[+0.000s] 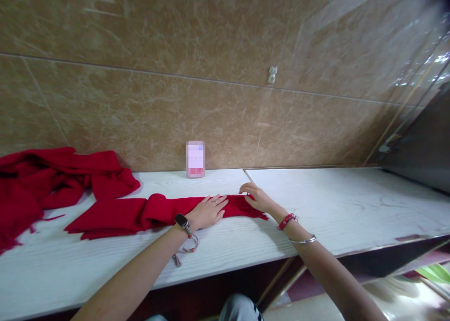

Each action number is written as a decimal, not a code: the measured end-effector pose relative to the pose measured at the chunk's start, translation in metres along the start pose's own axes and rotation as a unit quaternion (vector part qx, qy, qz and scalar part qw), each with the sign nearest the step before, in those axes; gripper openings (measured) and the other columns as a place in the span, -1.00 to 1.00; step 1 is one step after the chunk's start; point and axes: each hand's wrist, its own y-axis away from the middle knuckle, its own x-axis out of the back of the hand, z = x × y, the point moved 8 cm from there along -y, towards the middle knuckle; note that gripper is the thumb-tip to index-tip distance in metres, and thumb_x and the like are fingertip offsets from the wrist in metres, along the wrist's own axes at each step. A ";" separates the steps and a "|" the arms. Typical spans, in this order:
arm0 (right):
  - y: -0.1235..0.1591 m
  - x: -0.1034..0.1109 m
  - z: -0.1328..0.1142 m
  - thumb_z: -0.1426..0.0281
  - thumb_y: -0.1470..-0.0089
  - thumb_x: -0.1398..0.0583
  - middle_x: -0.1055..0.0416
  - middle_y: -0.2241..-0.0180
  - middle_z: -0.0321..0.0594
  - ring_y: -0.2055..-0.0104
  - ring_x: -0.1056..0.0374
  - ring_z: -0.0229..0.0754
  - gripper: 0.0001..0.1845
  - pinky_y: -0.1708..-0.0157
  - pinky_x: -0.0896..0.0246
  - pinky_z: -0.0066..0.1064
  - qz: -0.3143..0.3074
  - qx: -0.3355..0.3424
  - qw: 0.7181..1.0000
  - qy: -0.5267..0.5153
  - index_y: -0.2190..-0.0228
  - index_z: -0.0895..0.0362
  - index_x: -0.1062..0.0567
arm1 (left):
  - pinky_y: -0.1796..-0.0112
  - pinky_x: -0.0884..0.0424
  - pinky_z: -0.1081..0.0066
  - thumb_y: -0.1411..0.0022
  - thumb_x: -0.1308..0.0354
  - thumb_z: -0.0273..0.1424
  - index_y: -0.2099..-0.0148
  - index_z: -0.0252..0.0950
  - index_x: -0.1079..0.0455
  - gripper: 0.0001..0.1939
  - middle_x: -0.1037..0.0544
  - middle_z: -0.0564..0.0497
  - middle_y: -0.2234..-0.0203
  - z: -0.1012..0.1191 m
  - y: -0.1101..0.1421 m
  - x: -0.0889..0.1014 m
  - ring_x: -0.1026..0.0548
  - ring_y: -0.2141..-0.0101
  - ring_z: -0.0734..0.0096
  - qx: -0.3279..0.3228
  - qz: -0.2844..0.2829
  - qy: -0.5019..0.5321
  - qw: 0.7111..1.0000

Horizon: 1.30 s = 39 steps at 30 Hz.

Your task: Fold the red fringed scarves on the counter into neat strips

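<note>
Scarf (161, 212), one, red, fringed at its right end. Laid lengthwise along the pale surface (326, 204), near its middle; left part folded in layers, with a raised fold or roll between that part and the flatter stretch.

Left hand (210, 212): palm down, flat on the scarf's flatter stretch, fingers slightly spread. Wears a ring (214, 202); at the wrist, a dark-faced watch (182, 221) and a braided cord (192, 249).

Right hand (258, 199): at the fringed end, fingers bent over it; whether they pinch the cloth or merely touch it, cannot tell. At the wrist, a red bracelet (287, 221); farther up the forearm, a silver bangle (304, 241).

Heap (70, 178), red cloth, fringed: loosely bunched at far left, behind the scarf's folded end.

Phone (195, 159): upright near the wall (158, 110), behind the scarf; screen blurred.

Hook (272, 74), small, pale: on the wall, above and right of the phone.
</note>
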 end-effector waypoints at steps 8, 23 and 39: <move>0.014 -0.012 0.032 0.64 0.17 0.03 -0.36 0.39 -0.20 0.35 -0.26 -0.23 -0.69 0.30 -0.17 -0.41 -0.126 -0.102 0.982 0.095 0.43 0.15 -0.42 | -0.10 0.00 0.20 -0.32 0.25 -0.31 -0.23 -0.27 -0.02 -0.54 -0.10 -0.03 -0.19 0.002 0.002 0.002 -0.03 -0.18 0.27 -0.001 -0.016 0.001 1.000; -0.005 -0.025 -0.005 0.64 0.16 0.00 -0.40 0.35 -0.13 0.29 -0.27 -0.20 -0.68 0.21 -0.18 -0.37 -0.116 -0.028 0.991 0.065 0.37 0.19 -0.44 | -0.10 0.01 0.21 -0.33 0.25 -0.31 -0.23 -0.24 -0.02 -0.55 -0.10 -0.02 -0.20 0.003 0.001 0.001 -0.04 -0.18 0.28 -0.009 -0.013 -0.006 1.000; -0.002 -0.025 -0.020 0.68 0.26 0.05 -0.38 0.33 -0.13 0.24 -0.25 -0.18 -0.60 0.18 -0.19 -0.33 -0.119 0.028 0.992 0.007 0.38 0.18 -0.42 | -0.10 -0.01 0.23 -0.32 0.24 -0.31 -0.22 -0.24 -0.04 -0.55 -0.09 -0.03 -0.20 -0.011 0.001 -0.001 -0.04 -0.18 0.31 0.018 -0.018 0.003 1.000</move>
